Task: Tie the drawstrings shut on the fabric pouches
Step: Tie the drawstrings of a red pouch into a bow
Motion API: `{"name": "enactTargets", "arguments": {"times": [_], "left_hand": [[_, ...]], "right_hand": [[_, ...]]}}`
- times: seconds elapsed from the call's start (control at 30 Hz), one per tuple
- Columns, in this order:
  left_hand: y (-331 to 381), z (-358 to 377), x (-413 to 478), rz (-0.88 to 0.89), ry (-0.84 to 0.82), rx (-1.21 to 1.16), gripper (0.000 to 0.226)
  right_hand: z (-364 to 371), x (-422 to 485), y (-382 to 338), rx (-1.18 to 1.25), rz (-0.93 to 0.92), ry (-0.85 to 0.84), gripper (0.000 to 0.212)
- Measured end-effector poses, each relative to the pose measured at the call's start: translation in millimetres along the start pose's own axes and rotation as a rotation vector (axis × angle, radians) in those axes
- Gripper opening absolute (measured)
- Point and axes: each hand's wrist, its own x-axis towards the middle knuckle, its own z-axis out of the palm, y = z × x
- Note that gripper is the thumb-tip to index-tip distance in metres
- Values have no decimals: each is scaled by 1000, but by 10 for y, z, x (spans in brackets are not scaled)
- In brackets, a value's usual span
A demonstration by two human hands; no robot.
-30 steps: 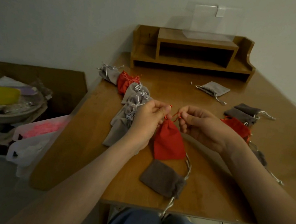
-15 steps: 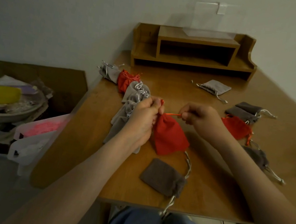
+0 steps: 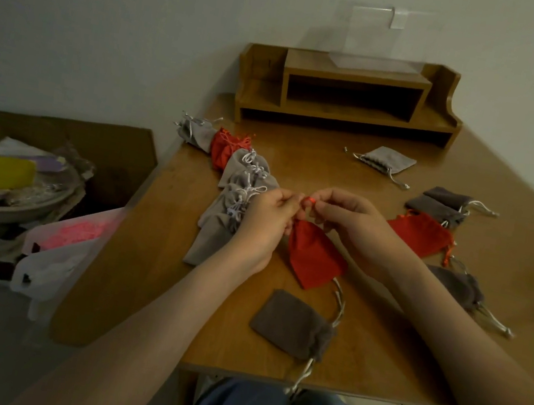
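A red fabric pouch (image 3: 314, 259) hangs from both hands just above the middle of the wooden table (image 3: 316, 161). My left hand (image 3: 264, 222) pinches its gathered neck and one end of the red drawstring (image 3: 307, 202). My right hand (image 3: 355, 227) pinches the other end; a small loop shows between the fingertips. A row of grey and red pouches with knotted cords (image 3: 237, 184) lies to the left. A dark grey pouch (image 3: 292, 324) lies near the front edge.
More pouches lie at the right: a red one (image 3: 422, 234), dark grey ones (image 3: 438, 203) (image 3: 457, 286) and a light grey one (image 3: 386, 159). A wooden desk shelf (image 3: 347, 93) stands at the back. A bowl of clutter (image 3: 14, 192) and plastic bags (image 3: 57, 250) sit left of the table.
My hands pulled the red drawstring apart sideways, then came back together; the fingertips now meet over a small loop of cord. The pouch hangs a little farther right.
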Motion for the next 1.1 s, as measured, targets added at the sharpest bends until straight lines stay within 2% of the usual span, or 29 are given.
{"name": "enactTargets", "arguments": {"times": [0.2, 0.3, 0.37, 0.43, 0.5, 0.63, 0.8, 0.93, 1.1], "left_hand": [[-40, -1, 16, 10, -23, 50, 28], [-28, 0, -17, 89, -86, 114, 15], [-36, -2, -34, 174, -89, 207, 14], [-43, -8, -39, 242, -56, 260, 4], [-55, -14, -38, 288, -19, 287, 10], [-48, -8, -39, 286, -34, 215, 18], [-65, 4, -28, 258, -45, 110, 16], [-58, 21, -29, 261, -29, 136, 16], [-48, 33, -35, 326, -37, 227, 11]], "right_hand": [[-6, 20, 89, -269, -106, 91, 18], [-16, 25, 97, -333, -177, 153, 20], [-6, 29, 116, -299, -197, 172, 22], [5, 31, 129, -276, -184, 184, 23], [9, 46, 135, -290, -165, 193, 20], [2, 39, 111, -312, -169, 227, 15], [10, 34, 144, -380, -235, 255, 14], [4, 54, 130, -340, -209, 230, 17], [-12, 54, 111, -229, -121, 216, 9]]}}
